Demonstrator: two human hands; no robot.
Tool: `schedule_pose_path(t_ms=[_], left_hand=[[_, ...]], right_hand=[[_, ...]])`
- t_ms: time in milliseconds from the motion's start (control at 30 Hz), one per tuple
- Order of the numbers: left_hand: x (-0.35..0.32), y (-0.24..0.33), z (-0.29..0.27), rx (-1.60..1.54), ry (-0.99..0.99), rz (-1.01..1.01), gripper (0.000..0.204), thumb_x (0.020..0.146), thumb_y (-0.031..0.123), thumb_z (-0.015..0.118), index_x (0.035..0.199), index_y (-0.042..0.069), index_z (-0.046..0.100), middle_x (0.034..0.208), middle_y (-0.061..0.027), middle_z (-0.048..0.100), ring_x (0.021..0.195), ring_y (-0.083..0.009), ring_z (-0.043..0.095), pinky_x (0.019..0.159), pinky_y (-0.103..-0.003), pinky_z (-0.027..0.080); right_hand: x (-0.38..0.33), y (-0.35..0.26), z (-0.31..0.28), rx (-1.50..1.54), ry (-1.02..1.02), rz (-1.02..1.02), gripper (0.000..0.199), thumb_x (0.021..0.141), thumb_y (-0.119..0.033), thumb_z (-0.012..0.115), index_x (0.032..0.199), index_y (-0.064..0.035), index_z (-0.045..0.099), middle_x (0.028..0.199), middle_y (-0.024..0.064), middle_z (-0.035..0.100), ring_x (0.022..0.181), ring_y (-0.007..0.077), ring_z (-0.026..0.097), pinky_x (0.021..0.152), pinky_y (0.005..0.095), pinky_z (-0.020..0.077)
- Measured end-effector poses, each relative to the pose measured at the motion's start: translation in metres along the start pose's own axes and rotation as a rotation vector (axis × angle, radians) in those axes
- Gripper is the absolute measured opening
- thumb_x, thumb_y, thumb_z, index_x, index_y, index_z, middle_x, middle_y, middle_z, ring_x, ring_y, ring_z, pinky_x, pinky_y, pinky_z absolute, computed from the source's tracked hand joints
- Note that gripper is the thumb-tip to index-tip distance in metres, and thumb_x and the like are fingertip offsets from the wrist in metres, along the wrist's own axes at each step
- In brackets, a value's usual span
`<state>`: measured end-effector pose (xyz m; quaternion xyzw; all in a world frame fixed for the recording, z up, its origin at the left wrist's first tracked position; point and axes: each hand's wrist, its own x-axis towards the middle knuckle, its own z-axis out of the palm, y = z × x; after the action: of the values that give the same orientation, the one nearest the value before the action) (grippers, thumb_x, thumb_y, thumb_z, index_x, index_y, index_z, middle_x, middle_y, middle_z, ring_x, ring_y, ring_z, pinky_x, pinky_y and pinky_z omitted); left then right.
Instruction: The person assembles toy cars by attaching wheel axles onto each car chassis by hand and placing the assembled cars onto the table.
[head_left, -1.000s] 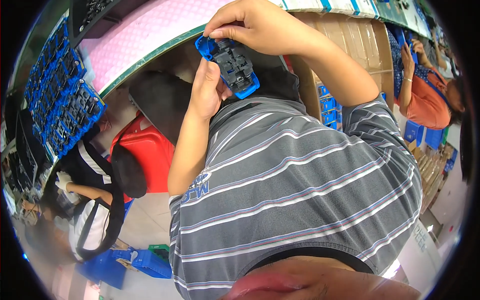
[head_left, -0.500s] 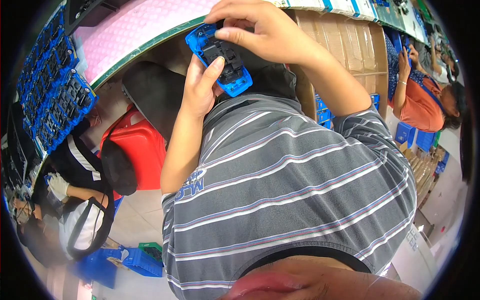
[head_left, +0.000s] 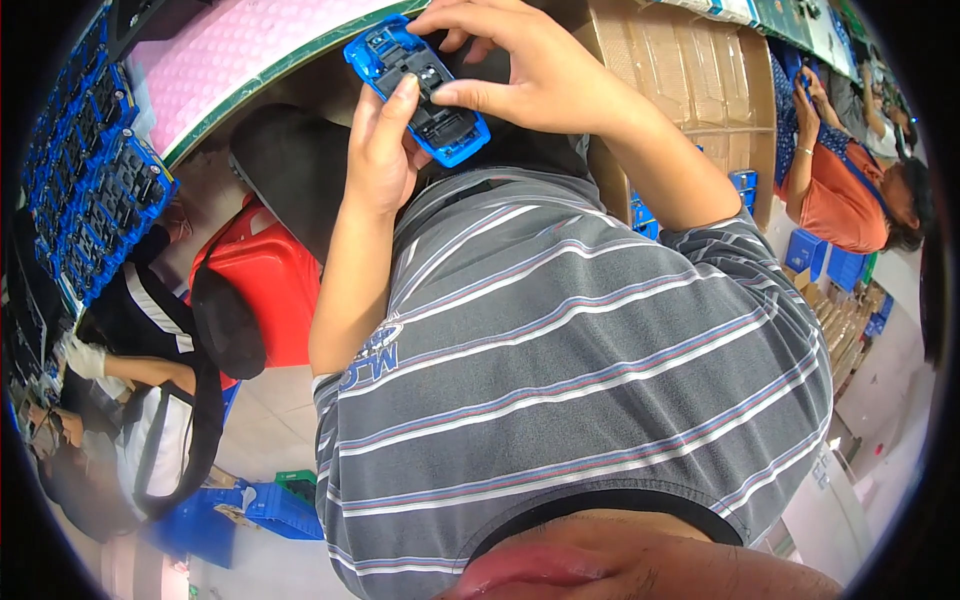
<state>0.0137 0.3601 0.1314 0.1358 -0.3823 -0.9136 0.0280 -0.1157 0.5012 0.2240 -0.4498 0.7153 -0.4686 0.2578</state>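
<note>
Two hands are on one blue part (head_left: 415, 95), and both are mine. My left hand (head_left: 385, 150) grips it from below, with the fingers up along its left side and one fingertip on the black middle. My right hand (head_left: 520, 65) comes over the top and pinches the black middle with thumb and finger. The part is up high in front of my chest, just under the edge of the table (head_left: 260, 60) with its pink mat (head_left: 220, 40). It is tilted, with one end up to the left and the other down to the right. My striped shirt (head_left: 580, 370) fills the middle. A red stool (head_left: 265, 290) stands to my left. Racks of blue parts (head_left: 90, 210) sit far left. A person in an orange top (head_left: 845, 195) is at far right, by cardboard boxes (head_left: 690, 70)
</note>
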Motion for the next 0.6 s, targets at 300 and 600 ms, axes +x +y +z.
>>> schedule_pose_path(t_ms=[300,600], left_hand=[[-0.005,0.005,0.001,0.026,0.010,0.031,0.043,0.100,0.024,0.056,0.136,0.006,0.042,0.113,-0.0084,0.061,0.100,-0.0173,0.068,0.075,-0.032,0.064],[-0.003,0.000,-0.002,0.079,0.019,0.044,0.040,0.099,0.018,0.055,0.134,0.003,0.045,0.116,-0.0083,0.061,0.104,-0.0172,0.065,0.088,-0.034,0.057]], right_hand=[[-0.002,-0.001,0.006,0.052,-0.035,0.137,0.056,0.084,-0.008,0.073,0.134,0.0025,0.051,0.116,0.0154,0.055,0.089,0.0219,0.060,0.076,0.0307,0.0527],[-0.002,0.001,0.007,0.093,-0.036,0.130,0.055,0.084,-0.005,0.071,0.134,0.0043,0.050,0.115,0.0170,0.054,0.090,0.0228,0.060,0.076,0.0316,0.0529]])
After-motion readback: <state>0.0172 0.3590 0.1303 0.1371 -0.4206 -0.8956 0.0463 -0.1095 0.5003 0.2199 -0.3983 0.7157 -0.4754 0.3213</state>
